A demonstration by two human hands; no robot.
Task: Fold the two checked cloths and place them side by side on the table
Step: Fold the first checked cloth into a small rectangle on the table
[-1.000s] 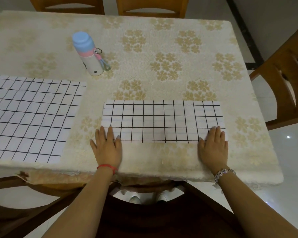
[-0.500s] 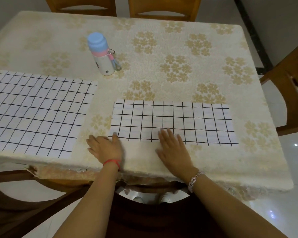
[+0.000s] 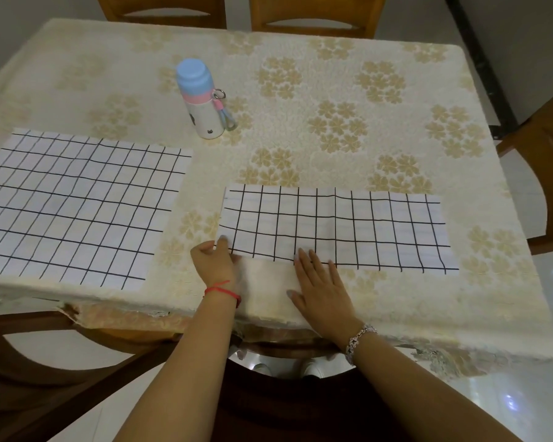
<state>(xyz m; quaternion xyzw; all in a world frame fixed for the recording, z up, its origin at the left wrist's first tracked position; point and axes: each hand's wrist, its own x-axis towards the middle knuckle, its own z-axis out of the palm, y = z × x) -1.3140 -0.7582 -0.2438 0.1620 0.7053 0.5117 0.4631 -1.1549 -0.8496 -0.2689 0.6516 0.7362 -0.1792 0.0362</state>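
Two white cloths with a black check lie on the table (image 3: 300,52). The right cloth (image 3: 348,224) is folded once into a long strip near the front edge. The left cloth (image 3: 77,205) lies unfolded and flat at the table's left side. My left hand (image 3: 216,266) pinches the folded cloth's near left corner between thumb and fingers. My right hand (image 3: 320,285) lies flat, its fingertips pressing the near edge of the folded cloth about a third of the way along.
A small bottle (image 3: 200,100) with a blue cap and pink strap stands behind the gap between the cloths. Wooden chairs stand at the far side (image 3: 313,14) and at the right (image 3: 546,161). The tablecloth hangs over the front edge.
My right hand slid left along the cloth's near edge from its right corner toward the middle. My left hand turned and took hold of the left corner. The camera view shifted left.
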